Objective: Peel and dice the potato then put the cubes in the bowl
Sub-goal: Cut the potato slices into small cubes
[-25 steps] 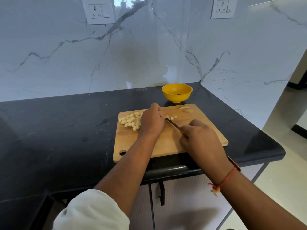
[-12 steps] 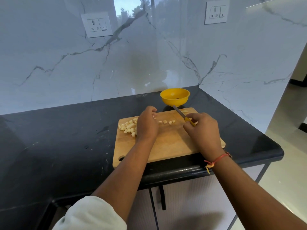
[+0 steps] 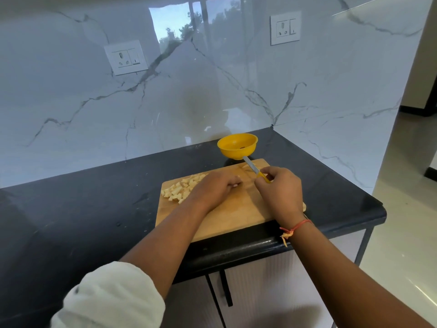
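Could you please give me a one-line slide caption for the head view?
Right hand holds a knife over the cutting board, potato cubes piled beside the left hand, yellow bowl behind.

- left hand point(image 3: 216, 189): palm down, fingers curled loosely under, knuckles up, fingertips point(image 3: 234, 185) pointing toward the other hand
- left forearm bare, reaching in from lower left, rolled white fabric sleeve point(image 3: 111, 297) at the elbow
- right hand point(image 3: 280, 194): closed in a grip, thumb and fingers pinched at the top, back of hand facing the camera
- right wrist bent slightly, thin red thread wristband point(image 3: 294, 229) tied round it
- hands near each other, not touching
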The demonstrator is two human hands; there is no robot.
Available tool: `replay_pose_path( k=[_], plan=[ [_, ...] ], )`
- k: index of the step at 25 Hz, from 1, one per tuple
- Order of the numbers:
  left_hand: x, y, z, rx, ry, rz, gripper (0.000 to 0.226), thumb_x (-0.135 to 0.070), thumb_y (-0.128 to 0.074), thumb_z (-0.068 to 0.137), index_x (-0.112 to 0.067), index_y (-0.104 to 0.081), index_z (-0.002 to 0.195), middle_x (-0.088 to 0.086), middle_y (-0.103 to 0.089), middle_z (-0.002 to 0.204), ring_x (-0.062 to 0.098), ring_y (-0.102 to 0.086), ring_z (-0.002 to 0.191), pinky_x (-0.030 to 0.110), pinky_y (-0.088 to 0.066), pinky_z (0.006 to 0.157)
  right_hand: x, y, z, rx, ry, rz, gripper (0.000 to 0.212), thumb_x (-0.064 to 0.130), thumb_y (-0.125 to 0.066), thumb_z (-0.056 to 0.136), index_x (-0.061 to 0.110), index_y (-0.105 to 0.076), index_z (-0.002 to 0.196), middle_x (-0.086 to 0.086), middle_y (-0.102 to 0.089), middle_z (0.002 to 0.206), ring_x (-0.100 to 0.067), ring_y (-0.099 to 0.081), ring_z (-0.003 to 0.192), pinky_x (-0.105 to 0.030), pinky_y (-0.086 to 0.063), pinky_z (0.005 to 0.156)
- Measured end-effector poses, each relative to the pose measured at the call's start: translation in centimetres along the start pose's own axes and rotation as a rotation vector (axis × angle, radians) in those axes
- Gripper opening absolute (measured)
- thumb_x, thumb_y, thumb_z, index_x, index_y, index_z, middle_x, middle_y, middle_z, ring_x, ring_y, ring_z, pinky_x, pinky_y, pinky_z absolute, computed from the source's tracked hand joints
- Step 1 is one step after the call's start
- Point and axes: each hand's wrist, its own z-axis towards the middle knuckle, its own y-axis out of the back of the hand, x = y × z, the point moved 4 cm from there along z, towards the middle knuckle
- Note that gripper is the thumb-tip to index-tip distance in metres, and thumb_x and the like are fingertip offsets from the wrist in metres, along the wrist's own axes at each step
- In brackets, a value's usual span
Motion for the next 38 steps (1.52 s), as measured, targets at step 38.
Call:
replay_pose_path(
  k=[38],
  plan=[
    [0.9,-0.7,-0.8,-0.306,0.333,-0.229,0.018,-0.011,-0.062,0.095,-0.017,-0.077,0.105,0.001,-0.074,0.107,0.016,-0.066,0.101,0.025,-0.045,0.084,0.9,-1.3,-0.4,0.134,0.163,-0.167,0.032,0.03,-0.061,0.09,0.027,-0.071,0.12,0.002,-0.061,0.093,-0.01,-0.055,0.077,-0.018,-0.04,0.059]
  ],
)
